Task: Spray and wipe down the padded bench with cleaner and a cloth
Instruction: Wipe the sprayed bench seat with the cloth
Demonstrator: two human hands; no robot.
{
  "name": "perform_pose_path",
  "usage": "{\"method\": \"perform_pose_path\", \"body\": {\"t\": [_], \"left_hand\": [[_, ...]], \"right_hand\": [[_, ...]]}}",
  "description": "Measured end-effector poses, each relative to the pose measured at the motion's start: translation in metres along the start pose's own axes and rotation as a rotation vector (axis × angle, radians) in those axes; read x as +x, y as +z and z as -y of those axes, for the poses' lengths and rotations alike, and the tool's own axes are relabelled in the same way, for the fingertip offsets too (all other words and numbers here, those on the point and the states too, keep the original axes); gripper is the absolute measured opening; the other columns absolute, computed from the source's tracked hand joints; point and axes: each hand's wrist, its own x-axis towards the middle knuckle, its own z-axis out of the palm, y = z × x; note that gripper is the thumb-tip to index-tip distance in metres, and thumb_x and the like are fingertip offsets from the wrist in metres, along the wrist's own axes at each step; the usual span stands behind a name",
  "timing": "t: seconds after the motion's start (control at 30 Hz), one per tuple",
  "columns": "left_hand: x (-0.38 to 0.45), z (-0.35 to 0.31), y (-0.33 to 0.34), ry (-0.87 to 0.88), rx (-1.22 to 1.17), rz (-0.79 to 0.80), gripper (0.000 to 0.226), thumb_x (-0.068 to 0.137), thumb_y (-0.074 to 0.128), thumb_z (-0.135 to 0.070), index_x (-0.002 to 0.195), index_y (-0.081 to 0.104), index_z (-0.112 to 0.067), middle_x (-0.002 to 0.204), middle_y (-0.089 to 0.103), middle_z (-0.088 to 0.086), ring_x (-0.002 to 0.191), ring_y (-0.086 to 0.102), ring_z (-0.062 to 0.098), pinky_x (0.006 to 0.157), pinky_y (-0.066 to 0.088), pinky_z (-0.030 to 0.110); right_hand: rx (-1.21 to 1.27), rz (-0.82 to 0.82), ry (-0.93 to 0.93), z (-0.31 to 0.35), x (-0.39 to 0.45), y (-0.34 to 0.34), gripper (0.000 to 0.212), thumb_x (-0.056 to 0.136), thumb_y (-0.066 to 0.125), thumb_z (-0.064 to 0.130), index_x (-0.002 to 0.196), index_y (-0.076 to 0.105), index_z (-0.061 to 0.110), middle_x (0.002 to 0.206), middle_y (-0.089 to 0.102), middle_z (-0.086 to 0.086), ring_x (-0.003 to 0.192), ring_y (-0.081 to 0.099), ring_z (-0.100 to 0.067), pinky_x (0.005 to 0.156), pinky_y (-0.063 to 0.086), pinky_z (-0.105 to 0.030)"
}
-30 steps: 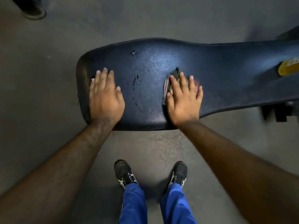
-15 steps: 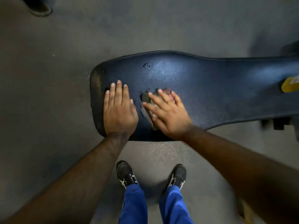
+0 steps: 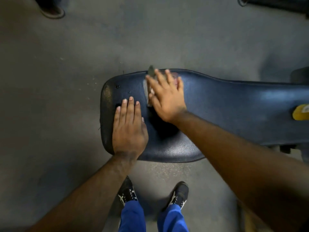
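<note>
The dark blue padded bench (image 3: 234,104) runs from the middle of the view to the right edge. My left hand (image 3: 129,124) lies flat with straight fingers on the pad's left end. With spread, straight fingers my right hand (image 3: 167,96) presses a greyish cloth (image 3: 149,81) onto the pad near its far edge; most of the cloth is hidden under the palm. A few dark wet drops sit near the pad's far left corner (image 3: 117,86). A yellow object (image 3: 301,112) rests on the bench at the right edge.
Grey concrete floor (image 3: 66,81) surrounds the bench. My two black shoes (image 3: 179,195) and blue trouser legs stand just in front of it. Another person's shoe (image 3: 51,9) shows at the top left, and dark equipment (image 3: 275,4) at the top right.
My right hand has slid the cloth from the pad's middle leftward and then up to the far edge. The left hand stays flat on the left end. The camera has shifted.
</note>
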Motion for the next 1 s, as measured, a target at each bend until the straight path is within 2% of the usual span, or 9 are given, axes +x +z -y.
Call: {"method": "perform_pose_path", "body": {"t": [0.07,0.2,0.37,0.5,0.63,0.77,0.9,0.93,1.0], "left_hand": [[0.0,0.0,0.0,0.001,0.008,0.01,0.055,0.097,0.036,-0.025,0.146,0.038,-0.003,0.157,0.031,0.016,0.148,0.024,0.029,0.122,0.016,0.044],[0.001,0.0,0.0,-0.017,0.008,0.021,0.055,0.096,0.037,-0.025,0.146,0.039,-0.003,0.157,0.031,0.016,0.148,0.024,0.028,0.122,0.016,0.044],[0.0,-0.002,-0.001,-0.029,-0.012,-0.017,0.055,0.095,0.038,-0.024,0.145,0.04,-0.001,0.156,0.033,0.017,0.147,0.027,0.028,0.122,0.018,0.043],[0.0,-0.001,0.001,-0.049,-0.023,-0.037,0.053,0.096,0.039,-0.023,0.144,0.042,-0.001,0.155,0.035,0.017,0.146,0.029,0.028,0.122,0.018,0.042],[0.0,0.001,0.001,-0.028,-0.041,-0.04,0.052,0.097,0.036,-0.022,0.144,0.042,0.0,0.154,0.036,0.018,0.145,0.03,0.028,0.122,0.018,0.042],[0.0,0.001,0.001,-0.035,-0.081,-0.037,0.052,0.097,0.037,-0.022,0.144,0.042,0.0,0.153,0.037,0.017,0.145,0.03,0.028,0.122,0.018,0.042],[0.001,0.005,-0.004,-0.009,-0.183,-0.051,0.052,0.092,0.042,-0.017,0.141,0.046,0.002,0.151,0.04,0.019,0.143,0.034,0.031,0.12,0.021,0.043],[-0.002,0.007,-0.009,-0.013,-0.226,-0.052,0.054,0.09,0.044,-0.015,0.142,0.044,0.001,0.153,0.037,0.019,0.144,0.033,0.031,0.12,0.021,0.043],[-0.011,0.012,-0.019,-0.048,-0.257,-0.065,0.058,0.09,0.044,-0.016,0.146,0.038,0.0,0.157,0.03,0.018,0.146,0.027,0.03,0.121,0.019,0.043]], "right_hand": [[-0.02,0.045,-0.218,-0.019,0.009,-0.008,0.06,0.094,0.027,0.047,0.151,0.039,0.034,0.162,0.033,0.001,0.152,0.023,-0.028,0.119,0.011,-0.057],[0.026,-0.006,0.2,-0.017,0.039,-0.017,0.06,0.091,0.026,0.047,0.149,0.04,0.035,0.162,0.033,0.003,0.152,0.022,-0.028,0.12,0.009,-0.057],[-0.034,0.047,-0.294,-0.018,0.011,-0.009,0.058,0.094,0.032,0.045,0.151,0.037,0.036,0.163,0.031,0.001,0.151,0.024,-0.029,0.12,0.013,-0.058],[0.02,-0.006,0.148,-0.007,0.025,-0.01,0.061,0.091,0.031,0.045,0.152,0.035,0.038,0.165,0.025,0.002,0.154,0.013,-0.028,0.122,0.004,-0.058],[0.058,0.098,-0.352,-0.02,-0.019,-0.005,0.057,0.095,0.031,0.047,0.151,0.037,0.039,0.165,0.026,0.003,0.154,0.015,-0.028,0.122,0.006,-0.058],[0.065,-0.072,0.143,-0.026,-0.022,0.0,0.062,0.092,0.028,0.049,0.153,0.032,0.038,0.166,0.024,0.0,0.154,0.013,-0.029,0.121,0.007,-0.062],[0.004,0.077,-0.329,-0.008,-0.078,0.01,0.058,0.096,0.03,0.047,0.153,0.035,0.036,0.166,0.024,0.002,0.154,0.014,-0.027,0.122,0.004,-0.057],[-0.012,0.063,-0.326,-0.024,-0.078,0.005,0.058,0.096,0.029,0.047,0.152,0.035,0.035,0.165,0.025,0.001,0.154,0.016,-0.028,0.122,0.007,-0.058],[-0.018,-0.046,0.025,-0.039,-0.076,0.004,0.062,0.095,0.027,0.05,0.154,0.033,0.033,0.165,0.025,-0.002,0.153,0.017,-0.031,0.12,0.012,-0.062]]}}
